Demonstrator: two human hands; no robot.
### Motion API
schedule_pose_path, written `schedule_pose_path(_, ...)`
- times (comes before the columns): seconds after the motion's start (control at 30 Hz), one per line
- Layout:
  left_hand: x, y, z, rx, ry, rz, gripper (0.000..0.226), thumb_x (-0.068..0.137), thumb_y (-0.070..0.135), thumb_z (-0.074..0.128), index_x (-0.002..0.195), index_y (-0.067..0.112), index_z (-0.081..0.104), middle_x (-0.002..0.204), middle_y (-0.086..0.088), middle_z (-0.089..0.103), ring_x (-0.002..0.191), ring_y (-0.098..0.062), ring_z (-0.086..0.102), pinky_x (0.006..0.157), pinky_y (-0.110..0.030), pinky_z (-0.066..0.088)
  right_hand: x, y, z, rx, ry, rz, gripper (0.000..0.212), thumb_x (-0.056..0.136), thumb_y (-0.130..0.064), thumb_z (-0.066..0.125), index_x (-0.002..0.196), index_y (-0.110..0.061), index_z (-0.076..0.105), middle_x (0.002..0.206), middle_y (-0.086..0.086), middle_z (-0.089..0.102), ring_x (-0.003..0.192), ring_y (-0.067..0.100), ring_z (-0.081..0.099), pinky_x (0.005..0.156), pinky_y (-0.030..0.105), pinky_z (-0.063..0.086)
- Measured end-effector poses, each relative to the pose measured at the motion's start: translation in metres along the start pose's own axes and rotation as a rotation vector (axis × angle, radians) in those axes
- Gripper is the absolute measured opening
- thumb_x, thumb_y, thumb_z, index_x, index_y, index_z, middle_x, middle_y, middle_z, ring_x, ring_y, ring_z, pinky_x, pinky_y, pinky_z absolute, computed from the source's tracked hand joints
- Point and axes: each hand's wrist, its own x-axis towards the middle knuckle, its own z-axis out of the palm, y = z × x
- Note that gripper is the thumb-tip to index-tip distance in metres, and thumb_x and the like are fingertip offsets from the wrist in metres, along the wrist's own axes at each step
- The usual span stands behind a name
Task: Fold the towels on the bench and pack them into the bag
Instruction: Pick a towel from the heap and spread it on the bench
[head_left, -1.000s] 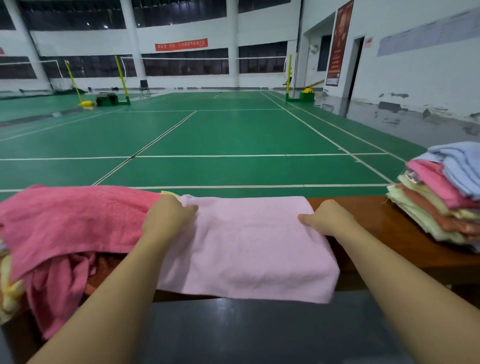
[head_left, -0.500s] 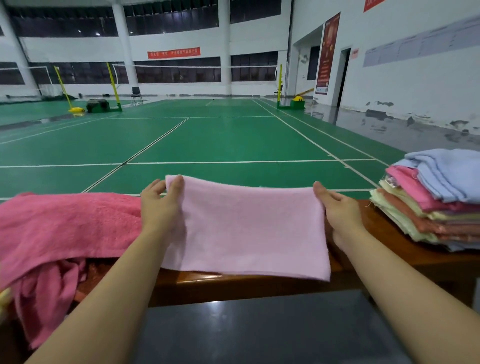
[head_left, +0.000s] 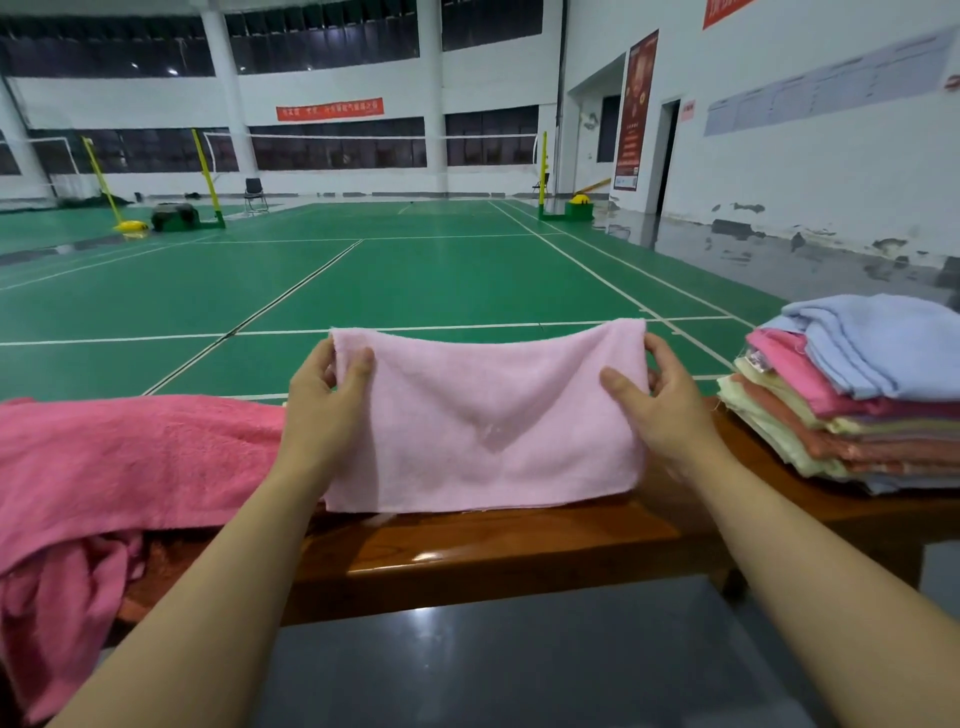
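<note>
Pale pink terry, the towel hangs upright above the middle of the wooden desk, folded to a rectangle with its top edge sagging a little between its two upper corners. The left hand pinches the upper left corner, thumb on the near face and fingers behind. The right hand pinches the upper right corner the same way, thumb lying across the near face. The towel's lower edge hangs just above the desk near its far edge; whether it touches the wood cannot be told.

At the left end of the desk a deep pink towel lies spread and rumpled, part of it spilling over the near edge. At the right end sits a stack of folded towels, a light blue one on top, with pink, cream and salmon layers below. Beyond the desk's far edge lies a green court floor with white lines.
</note>
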Motion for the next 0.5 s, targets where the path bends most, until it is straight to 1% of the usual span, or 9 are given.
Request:
schedule_pose_path(0.07, 0.000, 0.003, 0.000, 0.066, -0.044, 0.006, 0.034, 0.102, 0.031, 0.056, 0.134, 0.021, 0.058, 0.126, 0.004, 0.066, 0.113, -0.015, 0.063, 0.103, -0.041, 0.049, 0.000, -0.002, -0.004, -0.062, 0.005, 0.011, 0.063, 0.091, -0.042, 0.071, 0.146, -0.035, 0.042, 0.138, -0.004, 0.059, 0.116, 0.019, 0.062, 0.099, 0.048, 0.054)
schedule_pose_path(0.13, 0.004, 0.005, -0.001, 0.093, -0.070, -0.034, 0.051, 0.102, 0.034, 0.056, 0.150, 0.022, 0.044, 0.145, 0.008, 0.053, 0.128, -0.014, 0.053, 0.113, -0.041, 0.040, 0.002, -0.004, -0.010, -0.098, 0.015, 0.013, 0.063, 0.093, -0.042, 0.069, 0.148, -0.032, 0.040, 0.137, -0.004, 0.058, 0.111, 0.018, 0.063, 0.093, 0.042, 0.055)
schedule_pose_path(0.2, 0.010, 0.007, -0.002, 0.099, -0.096, -0.117, 0.053, 0.102, 0.035, 0.057, 0.151, 0.025, 0.042, 0.145, 0.012, 0.050, 0.127, -0.014, 0.052, 0.113, -0.040, 0.039, 0.006, -0.007, -0.018, -0.045, -0.007, 0.066, 0.060, 0.094, -0.038, 0.069, 0.147, -0.029, 0.043, 0.130, -0.003, 0.061, 0.099, 0.013, 0.066, 0.077, 0.030, 0.056)
schedule_pose_path(0.27, 0.013, 0.002, -0.002, 0.067, -0.150, -0.213, 0.040, 0.100, 0.031, 0.058, 0.139, 0.025, 0.054, 0.136, 0.003, 0.062, 0.114, -0.020, 0.063, 0.104, -0.043, 0.048, 0.009, -0.004, -0.022, -0.056, -0.045, 0.156, 0.058, 0.094, -0.033, 0.070, 0.146, -0.027, 0.045, 0.127, 0.003, 0.064, 0.089, 0.014, 0.068, 0.063, 0.025, 0.054)
schedule_pose_path(0.3, 0.011, -0.003, -0.001, 0.081, -0.189, -0.268, 0.035, 0.100, 0.028, 0.060, 0.134, 0.022, 0.057, 0.130, -0.002, 0.066, 0.107, -0.022, 0.065, 0.099, -0.043, 0.051, 0.007, 0.001, -0.022, -0.117, -0.069, 0.201, 0.058, 0.094, -0.030, 0.070, 0.146, -0.026, 0.045, 0.129, 0.005, 0.063, 0.089, 0.016, 0.068, 0.063, 0.026, 0.053)
schedule_pose_path(0.33, 0.009, -0.009, 0.002, 0.127, -0.226, -0.312, 0.035, 0.098, 0.027, 0.061, 0.132, 0.019, 0.059, 0.127, -0.004, 0.067, 0.104, -0.024, 0.066, 0.096, -0.041, 0.052, 0.005, 0.007, -0.021, -0.215, -0.099, 0.232, 0.060, 0.095, -0.028, 0.070, 0.148, -0.023, 0.043, 0.135, 0.007, 0.060, 0.096, 0.019, 0.067, 0.071, 0.029, 0.054)
schedule_pose_path(0.4, 0.002, -0.024, 0.008, 0.288, -0.300, -0.366, 0.042, 0.096, 0.029, 0.063, 0.135, 0.015, 0.056, 0.126, -0.005, 0.064, 0.107, -0.025, 0.063, 0.096, -0.037, 0.050, -0.001, 0.022, -0.016, -0.489, -0.174, 0.240, 0.064, 0.095, -0.028, 0.069, 0.151, -0.018, 0.040, 0.148, 0.007, 0.051, 0.120, 0.027, 0.058, 0.094, 0.035, 0.048)
schedule_pose_path(0.43, -0.002, -0.030, 0.011, 0.386, -0.329, -0.351, 0.043, 0.096, 0.030, 0.062, 0.135, 0.013, 0.055, 0.125, -0.006, 0.063, 0.109, -0.026, 0.061, 0.092, -0.034, 0.047, -0.003, 0.027, -0.015, -0.631, -0.200, 0.236, 0.064, 0.094, -0.031, 0.069, 0.150, -0.018, 0.040, 0.149, 0.007, 0.050, 0.126, 0.028, 0.054, 0.099, 0.037, 0.045)
schedule_pose_path(0.5, -0.004, -0.032, 0.016, 0.631, -0.334, -0.265, 0.041, 0.097, 0.036, 0.058, 0.129, 0.010, 0.057, 0.125, -0.012, 0.064, 0.108, -0.030, 0.060, 0.083, -0.033, 0.043, -0.004, 0.023, -0.015, -0.868, -0.165, 0.249, 0.064, 0.091, -0.044, 0.069, 0.144, -0.021, 0.042, 0.141, 0.006, 0.056, 0.121, 0.030, 0.057, 0.095, 0.040, 0.049)
